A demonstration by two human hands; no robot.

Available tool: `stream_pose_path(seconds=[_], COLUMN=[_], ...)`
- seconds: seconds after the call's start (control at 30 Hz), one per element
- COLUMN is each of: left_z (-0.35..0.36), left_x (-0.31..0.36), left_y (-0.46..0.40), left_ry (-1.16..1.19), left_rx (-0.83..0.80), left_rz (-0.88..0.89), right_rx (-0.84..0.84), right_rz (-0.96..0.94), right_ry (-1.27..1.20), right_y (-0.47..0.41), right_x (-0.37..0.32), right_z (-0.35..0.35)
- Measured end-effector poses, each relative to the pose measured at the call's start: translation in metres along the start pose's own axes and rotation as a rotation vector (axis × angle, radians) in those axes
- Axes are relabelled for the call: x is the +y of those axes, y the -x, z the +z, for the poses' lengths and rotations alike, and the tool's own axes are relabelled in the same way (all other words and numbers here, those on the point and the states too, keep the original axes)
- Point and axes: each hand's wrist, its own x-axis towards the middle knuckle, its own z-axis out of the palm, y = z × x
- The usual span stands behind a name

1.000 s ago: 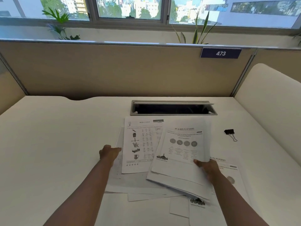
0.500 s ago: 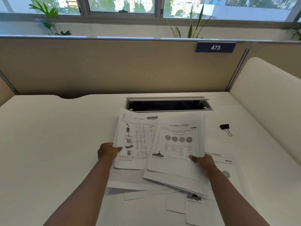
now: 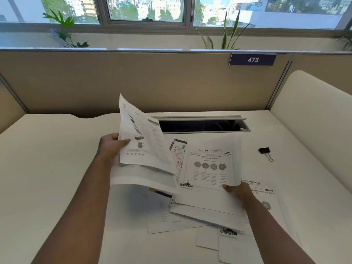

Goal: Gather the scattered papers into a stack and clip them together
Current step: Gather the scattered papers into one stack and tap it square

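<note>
My left hand [image 3: 112, 147] grips a few printed sheets [image 3: 144, 149] by their left edge and holds them lifted and tilted above the desk. My right hand [image 3: 238, 191] pinches the near edge of a second bundle of sheets [image 3: 209, 168] with four grey circles printed on top, held low over the desk. More loose papers [image 3: 167, 220] lie flat underneath, and one sheet [image 3: 266, 197] sticks out to the right of my right wrist. A black binder clip [image 3: 265, 151] lies on the desk to the right, apart from both hands.
The white desk [image 3: 47, 168] has a dark open cable slot [image 3: 200, 125] behind the papers. A tan partition [image 3: 152, 80] with a "473" plate [image 3: 253, 59] closes off the back. A cream padded panel [image 3: 314, 121] rises on the right.
My left hand has taken hold of the left sheets and raised them off the desk, tilting them up. A sheet with pink print now shows beneath. My right hand keeps its bundle.
</note>
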Motion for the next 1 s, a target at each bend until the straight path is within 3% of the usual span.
stream_pose_path(seconds=[0.2, 0.43, 0.63, 1.0], left_z=[0.018, 0.049, 0.072, 0.096], left_x=[0.009, -0.031, -0.082, -0.109], left_y=[0.017, 0.031, 0.028, 0.036], left_ry=[0.297, 0.354, 0.132, -0.116], left_rx=[-0.279, -0.641, -0.655, -0.637], left_rz=[-0.013, -0.09, -0.272, -0.366], right_rx=[-0.028, -0.128, -0.15, -0.165], right_rz=[-0.017, 0.012, 0.039, 0.042], right_ry=[0.016, 0.008, -0.05, -0.211], right_y=[0.006, 0.015, 0.012, 0.018], right_x=[-0.002, -0.006, -0.004, -0.008], right_z=[-0.002, -0.006, -0.007, -0.008])
